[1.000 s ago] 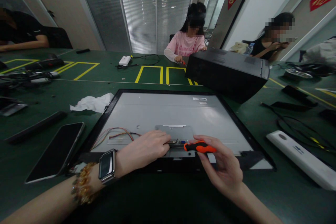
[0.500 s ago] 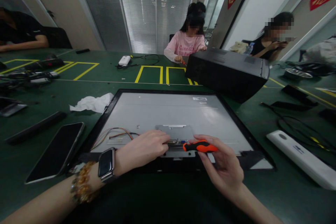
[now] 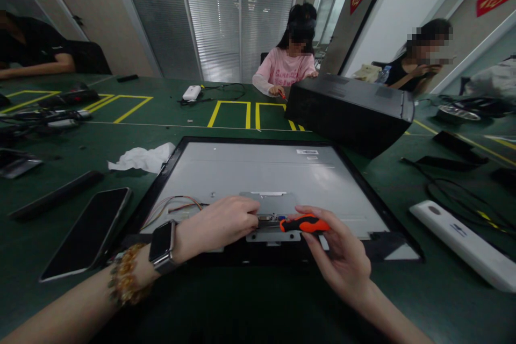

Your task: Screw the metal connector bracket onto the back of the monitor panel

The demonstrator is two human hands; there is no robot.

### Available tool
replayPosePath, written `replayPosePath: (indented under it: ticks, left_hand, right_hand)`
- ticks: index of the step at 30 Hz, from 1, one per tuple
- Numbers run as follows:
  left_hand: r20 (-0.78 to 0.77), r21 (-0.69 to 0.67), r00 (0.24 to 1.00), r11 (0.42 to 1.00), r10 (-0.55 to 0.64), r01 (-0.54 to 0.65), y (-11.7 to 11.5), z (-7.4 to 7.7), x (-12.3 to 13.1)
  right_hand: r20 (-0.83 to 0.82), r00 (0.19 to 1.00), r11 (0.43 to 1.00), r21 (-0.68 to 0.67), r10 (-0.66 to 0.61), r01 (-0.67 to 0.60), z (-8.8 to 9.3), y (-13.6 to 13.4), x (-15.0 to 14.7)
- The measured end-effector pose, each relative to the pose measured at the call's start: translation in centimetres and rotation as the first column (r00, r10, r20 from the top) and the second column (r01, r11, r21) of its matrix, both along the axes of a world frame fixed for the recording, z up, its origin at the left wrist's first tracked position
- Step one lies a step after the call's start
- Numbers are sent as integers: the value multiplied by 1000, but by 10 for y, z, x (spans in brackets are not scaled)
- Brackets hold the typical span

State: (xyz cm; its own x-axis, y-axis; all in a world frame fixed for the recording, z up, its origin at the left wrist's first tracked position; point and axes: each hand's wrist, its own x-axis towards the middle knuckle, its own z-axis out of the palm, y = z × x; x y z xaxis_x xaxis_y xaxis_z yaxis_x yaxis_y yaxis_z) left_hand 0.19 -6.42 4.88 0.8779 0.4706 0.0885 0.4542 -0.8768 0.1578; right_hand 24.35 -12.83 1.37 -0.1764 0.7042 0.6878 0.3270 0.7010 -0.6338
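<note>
An orange-and-black screwdriver (image 3: 305, 223) lies almost level in my right hand (image 3: 342, 252), its handle gripped between thumb and fingers and its shaft pointing left. My left hand (image 3: 231, 220) is closed near the shaft's far end, with its fingertips hidden from me; what they pinch, if anything, I cannot make out. Both hands are over the near edge of a grey display panel (image 3: 242, 169) with a black frame, lying flat. Between them is a metal bracket (image 3: 274, 236) with a blue video port (image 3: 281, 218). Thin coloured wires (image 3: 177, 201) run out beside my left hand.
A black phone (image 3: 86, 234) and a dark bar (image 3: 56, 196) lie left of the panel, near crumpled tissue (image 3: 141, 158). At right are a white power strip (image 3: 463, 244) and black cables. Across the table, a person in pink (image 3: 288, 67) works at a big black casing (image 3: 350, 110).
My right hand and the screwdriver have shifted slightly left. My left hand has moved a little, staying closed by the shaft. The panel lies as before.
</note>
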Motion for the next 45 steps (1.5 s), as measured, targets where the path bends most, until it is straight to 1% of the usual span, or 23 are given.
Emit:
replayPosePath:
  ticks: [2, 3, 5, 7, 9, 11, 13, 15, 17, 19, 23, 26, 29, 32, 35, 38, 40, 42, 45]
  left_hand:
    - [80, 0, 997, 1000, 21, -21, 6, -1, -4]
    - [126, 9, 990, 998, 60, -62, 10, -1, -6]
    - [162, 39, 976, 987, 147, -155, 17, -3, -11]
    - [197, 86, 950, 961, 243, -264, 24, -7, -15]
    - [212, 133, 921, 924, 326, -358, 31, -13, -20]
    - [210, 173, 897, 888, 390, -426, 36, -20, -25]
    - [201, 199, 880, 861, 431, -467, 39, -26, -28]
    - [194, 212, 867, 843, 460, -494, 40, -30, -30]
    - [190, 213, 857, 832, 479, -512, 41, -33, -31]
    - [184, 203, 854, 831, 487, -518, 43, -34, -32]
    - [154, 154, 869, 857, 471, -492, 47, -39, -36]
    - [134, 120, 877, 871, 461, -476, 50, -45, -38]
    - [122, 99, 881, 877, 458, -470, 52, -49, -38]
    - [118, 86, 882, 880, 457, -467, 53, -51, -37]
    - [118, 78, 882, 882, 455, -465, 55, -52, -38]
    - [119, 74, 882, 882, 455, -465, 56, -53, -38]
    - [117, 73, 883, 883, 455, -464, 56, -53, -38]
    - [116, 72, 884, 883, 454, -463, 56, -53, -38]
    - [112, 73, 885, 884, 452, -461, 55, -52, -37]
  right_hand:
    - [21, 1000, 1000, 2, -1, 1, 0, -1, 0]
    - [26, 1000, 1000, 5, 3, -3, 1, -1, -1]
    - [29, 999, 1000, 14, 14, -14, 3, -1, -3]
    - [36, 999, 999, 35, 25, -26, 7, 0, -5]
    - [59, 997, 997, 59, 38, -42, 13, 1, -7]
    - [100, 994, 996, 70, 55, -62, 21, 3, -9]
    - [150, 986, 993, 81, 73, -86, 30, 6, -10]
    - [175, 983, 988, 131, 62, -86, 39, 10, -11]
    - [201, 978, 983, 158, 65, -97, 45, 14, -13]
    - [212, 974, 985, 133, 80, -110, 48, 18, -14]
    - [139, 986, 996, -15, 93, -92, 51, 22, -12]
    - [222, 959, 983, -99, 173, -155, 57, 23, -8]
    - [234, 944, 967, -158, 231, -197, 63, 23, -4]
    - [238, 941, 968, -129, 239, -213, 64, 24, -4]
    - [246, 944, 975, -45, 220, -216, 60, 25, -5]
    - [241, 960, 985, 66, 142, -162, 56, 26, -7]
    - [243, 966, 987, 111, 86, -115, 54, 26, -7]
    - [253, 965, 989, 105, 73, -103, 53, 26, -7]
    - [258, 956, 988, 27, 138, -150, 53, 26, -5]
